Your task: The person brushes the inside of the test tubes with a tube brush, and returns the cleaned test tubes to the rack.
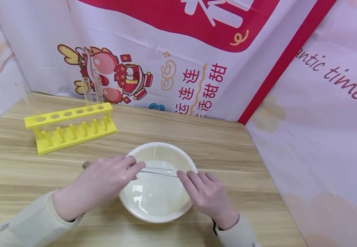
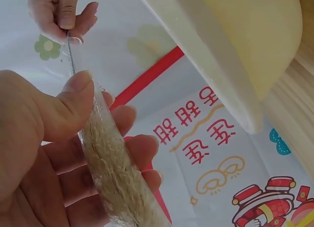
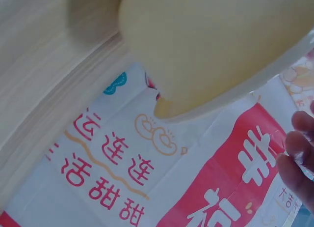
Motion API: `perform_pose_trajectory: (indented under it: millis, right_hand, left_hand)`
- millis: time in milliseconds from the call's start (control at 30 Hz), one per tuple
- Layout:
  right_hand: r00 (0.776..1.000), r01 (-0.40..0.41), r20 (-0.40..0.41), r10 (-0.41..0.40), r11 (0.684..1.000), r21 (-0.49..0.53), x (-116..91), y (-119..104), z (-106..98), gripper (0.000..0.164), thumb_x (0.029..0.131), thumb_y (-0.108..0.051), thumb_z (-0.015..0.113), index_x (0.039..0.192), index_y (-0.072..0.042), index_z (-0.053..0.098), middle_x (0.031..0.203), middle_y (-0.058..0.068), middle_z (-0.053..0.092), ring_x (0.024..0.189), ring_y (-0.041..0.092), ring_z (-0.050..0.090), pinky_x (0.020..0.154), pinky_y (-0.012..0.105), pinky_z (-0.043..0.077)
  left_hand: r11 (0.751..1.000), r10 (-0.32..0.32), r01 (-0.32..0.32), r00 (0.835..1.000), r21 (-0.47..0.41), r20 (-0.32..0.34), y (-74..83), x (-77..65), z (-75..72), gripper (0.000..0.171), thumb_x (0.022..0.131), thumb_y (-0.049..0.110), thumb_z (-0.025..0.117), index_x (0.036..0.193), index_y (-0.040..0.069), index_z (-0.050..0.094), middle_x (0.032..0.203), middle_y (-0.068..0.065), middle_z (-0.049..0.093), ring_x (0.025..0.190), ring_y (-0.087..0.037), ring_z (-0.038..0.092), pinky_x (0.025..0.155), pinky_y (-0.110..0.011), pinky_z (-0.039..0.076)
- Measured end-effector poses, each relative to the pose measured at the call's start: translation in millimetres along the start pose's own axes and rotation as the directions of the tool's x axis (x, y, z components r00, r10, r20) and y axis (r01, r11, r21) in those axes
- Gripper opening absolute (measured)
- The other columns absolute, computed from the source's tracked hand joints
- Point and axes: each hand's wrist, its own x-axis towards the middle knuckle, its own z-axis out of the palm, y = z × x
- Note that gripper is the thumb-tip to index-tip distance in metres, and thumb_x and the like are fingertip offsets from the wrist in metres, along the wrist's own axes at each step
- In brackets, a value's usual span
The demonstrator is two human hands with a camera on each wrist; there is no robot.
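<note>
Over the white bowl point(image 1: 178, 209), my left hand point(image 1: 107, 176) grips a clear glass test tube point(image 2: 110, 153), its thumb on one side and fingers on the other. Inside the tube sit the pale bristles of a test tube brush point(image 2: 120, 183). The brush's thin twisted wire point(image 1: 158, 173) comes out of the tube's mouth toward my right hand point(image 1: 204, 190), which pinches its end above the bowl's right rim. Beyond my left hand a greyish-brown tip point(image 1: 86, 165) shows. In the right wrist view only some right fingers point(image 3: 299, 143) appear, at the edge.
A yellow test tube rack point(image 1: 73, 132) stands at the back left of the wooden table point(image 1: 228, 144). It holds a clear tube point(image 1: 30, 99) at its left end and two more tubes point(image 1: 98, 89) at its right. Printed cloth point(image 1: 153, 41) hangs behind the table.
</note>
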Motion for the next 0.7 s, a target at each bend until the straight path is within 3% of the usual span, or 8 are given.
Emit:
perform_pose_trajectory:
  millis: [100,200,400,533,700]
  right_hand:
    - [0.996,0.087,-0.023,-0.089,0.994,-0.067,0.2,3.8,1.4,0.021,0.101,-0.008,0.053,0.095,-0.001,0.072,0.071,0.004,0.062,0.047,0.010,0.047,0.046,0.019,0.043]
    - [0.995,0.096,-0.015,-0.097,0.994,-0.060,-1.0,3.8,1.9,0.023,0.102,-0.010,0.052,0.092,0.000,0.070,0.068,0.002,0.059,0.044,0.008,0.043,0.045,0.018,0.040]
    - [0.999,-0.038,0.034,0.036,0.997,0.069,-3.6,-0.4,1.6,0.027,0.104,-0.011,0.048,0.086,-0.002,0.067,0.063,-0.001,0.056,0.042,0.006,0.041,0.041,0.015,0.033]
    - [0.992,-0.118,0.069,0.108,0.982,0.149,-4.9,-1.6,1.4,0.029,0.103,-0.012,0.049,0.083,-0.004,0.067,0.059,-0.003,0.056,0.038,0.004,0.036,0.040,0.013,0.023]
    - [0.979,-0.191,0.113,0.169,0.956,0.224,-7.6,-3.2,-0.4,0.029,0.104,-0.013,0.048,0.083,-0.006,0.067,0.058,-0.005,0.058,0.037,0.005,0.030,0.039,0.013,0.021]
  left_hand:
    - [1.000,-0.018,0.019,0.999,-0.015,0.039,-0.5,-0.9,-1.6,0.043,0.073,0.006,0.087,0.112,0.007,0.070,0.087,-0.007,0.064,0.068,-0.018,0.061,0.045,-0.025,0.049]
    - [0.999,-0.026,0.028,0.998,-0.036,0.057,-1.0,-2.1,-2.4,0.044,0.073,0.012,0.088,0.113,0.008,0.070,0.089,-0.006,0.064,0.070,-0.018,0.061,0.046,-0.025,0.050]
    - [0.999,-0.012,0.014,0.999,-0.046,0.036,-1.7,-2.2,-1.9,0.046,0.073,0.011,0.088,0.114,0.008,0.069,0.089,-0.005,0.062,0.072,-0.018,0.060,0.044,-0.024,0.048]
    - [0.998,-0.016,0.018,0.999,-0.055,0.046,-2.5,-2.1,-2.9,0.049,0.071,0.007,0.089,0.116,0.008,0.069,0.091,-0.006,0.061,0.075,-0.018,0.061,0.044,-0.024,0.047]
    - [0.999,-0.008,0.009,1.000,-0.039,0.028,-3.7,-2.2,-3.5,0.047,0.072,0.004,0.087,0.116,0.008,0.070,0.092,-0.006,0.062,0.077,-0.019,0.062,0.043,-0.025,0.048]
